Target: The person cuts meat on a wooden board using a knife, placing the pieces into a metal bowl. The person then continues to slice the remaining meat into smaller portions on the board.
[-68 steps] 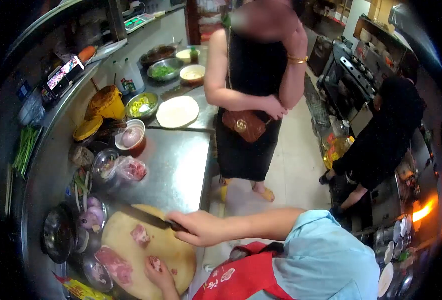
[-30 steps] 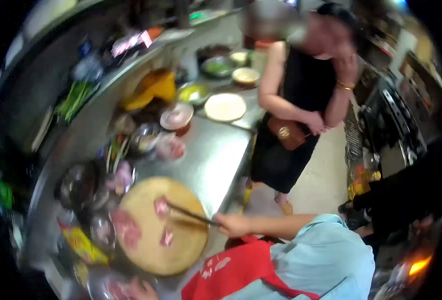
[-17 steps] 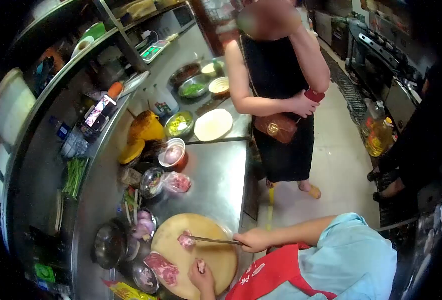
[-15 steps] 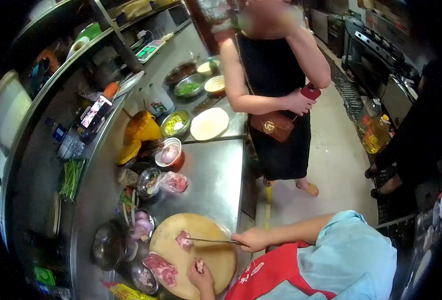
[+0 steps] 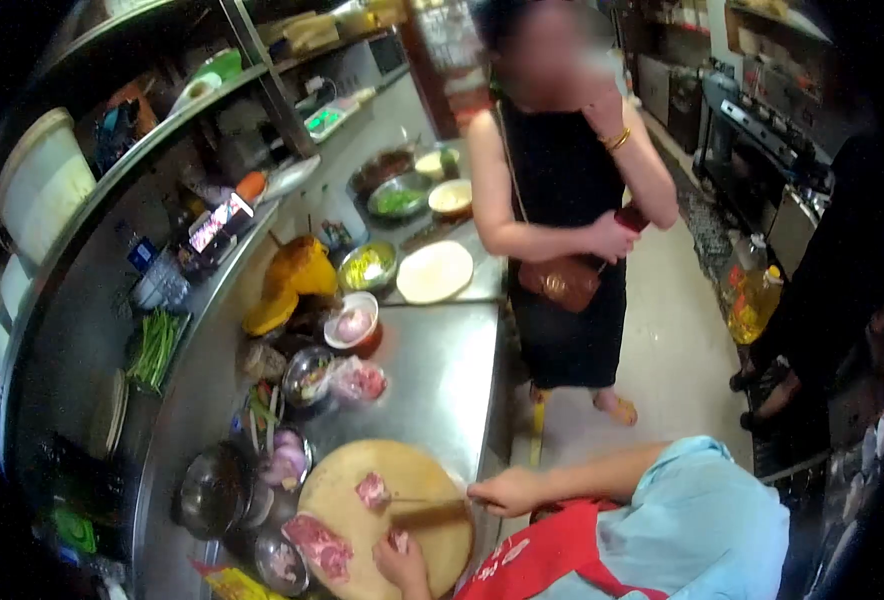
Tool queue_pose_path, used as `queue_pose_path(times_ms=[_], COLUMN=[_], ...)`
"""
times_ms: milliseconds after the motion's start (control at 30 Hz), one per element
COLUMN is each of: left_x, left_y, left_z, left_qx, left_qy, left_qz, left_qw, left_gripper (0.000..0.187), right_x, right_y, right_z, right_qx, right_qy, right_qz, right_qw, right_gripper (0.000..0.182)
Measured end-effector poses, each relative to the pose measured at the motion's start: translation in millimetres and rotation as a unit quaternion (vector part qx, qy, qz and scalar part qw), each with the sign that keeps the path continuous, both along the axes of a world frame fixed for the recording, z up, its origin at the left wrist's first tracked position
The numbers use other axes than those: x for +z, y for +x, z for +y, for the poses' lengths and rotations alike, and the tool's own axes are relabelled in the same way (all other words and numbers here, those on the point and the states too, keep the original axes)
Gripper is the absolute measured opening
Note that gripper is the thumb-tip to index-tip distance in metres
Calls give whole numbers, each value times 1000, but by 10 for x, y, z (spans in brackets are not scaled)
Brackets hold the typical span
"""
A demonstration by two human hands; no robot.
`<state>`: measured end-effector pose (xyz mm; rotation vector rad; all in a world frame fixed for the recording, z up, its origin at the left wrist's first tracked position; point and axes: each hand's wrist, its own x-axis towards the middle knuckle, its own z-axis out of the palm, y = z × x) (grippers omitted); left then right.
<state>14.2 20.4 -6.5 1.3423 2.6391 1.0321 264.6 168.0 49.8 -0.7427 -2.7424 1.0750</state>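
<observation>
My right hand (image 5: 505, 492) is closed round the handle of a cleaver (image 5: 429, 514), whose blade lies over the round wooden chopping board (image 5: 347, 462). By the blade's tip rests a small piece of raw meat (image 5: 371, 491). My left hand (image 5: 400, 562) is at the board's near side, fingers curled over a small piece of meat (image 5: 398, 541). A larger slab of raw red meat (image 5: 319, 546) lies to its left, across the board's edge. Beside that slab stands a metal bowl (image 5: 281, 560) with meat bits inside.
Beyond the board are a bagged piece of meat (image 5: 359, 380), purple onions (image 5: 284, 460) and a dark wok (image 5: 214, 490). A person (image 5: 567, 200) in a black dress stands past the counter (image 5: 432, 370). Oil bottles (image 5: 755, 300) stand on the floor at right.
The cleaver has turned from edge-on to showing its flat blade, lower over the board. My left hand has stayed near its place. The whole view has shifted slightly.
</observation>
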Motion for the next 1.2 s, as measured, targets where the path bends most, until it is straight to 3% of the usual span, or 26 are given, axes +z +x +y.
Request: queue_pose_path(times_ms=[67, 100, 200, 267, 433, 467, 533, 633, 733, 1033, 1200], left_x=[192, 138, -279, -176, -141, -223, -167, -89, -16, -104, -93], left_y=[-9, -23, -107, -67, -164, -143, -149, -160, -161, -188, -197], left_z=[-15, -15, -34, -44, -138, -204, -250, -253, -220, -211, -196], left_qx=[-67, -32, 62, 17, -1, 23, 11, 25, 39, 38, 29], left_qy=[10, -32, -3, 7, -61, -44, 57, 23, -27, -68, -42], left_qz=[-36, -17, -3, 47, -15, 12, -53, -108, -50, -6, -27], left_qw=[997, 999, 998, 999, 998, 999, 997, 994, 998, 997, 998], left_gripper=[44, 47, 35, 38, 69, 68, 58, 44, 35, 26, 19], right_x=[43, 37, 126, 127, 336, 425, 550, 588, 536, 706, 279], right_y=[3, -9, -40, -50, -164, -181, -208, -361, -474, -803, -1483], right_z=[38, 53, 71, 77, 142, 66, 7, -78, -171, -143, -109], right_qx=[16, 16, 11, 9, 31, 33, 59, 106, 133, 176, 202], right_qy=[5, 7, 9, 15, 8, 2, 22, 62, 103, 111, 103], right_qz=[-2, 5, -20, -41, -98, -128, -55, -56, -96, -231, -201], right_qw=[1000, 1000, 1000, 999, 995, 991, 996, 991, 981, 950, 953], right_gripper=[28, 26, 27, 27, 27, 27, 29, 30, 31, 30, 28])
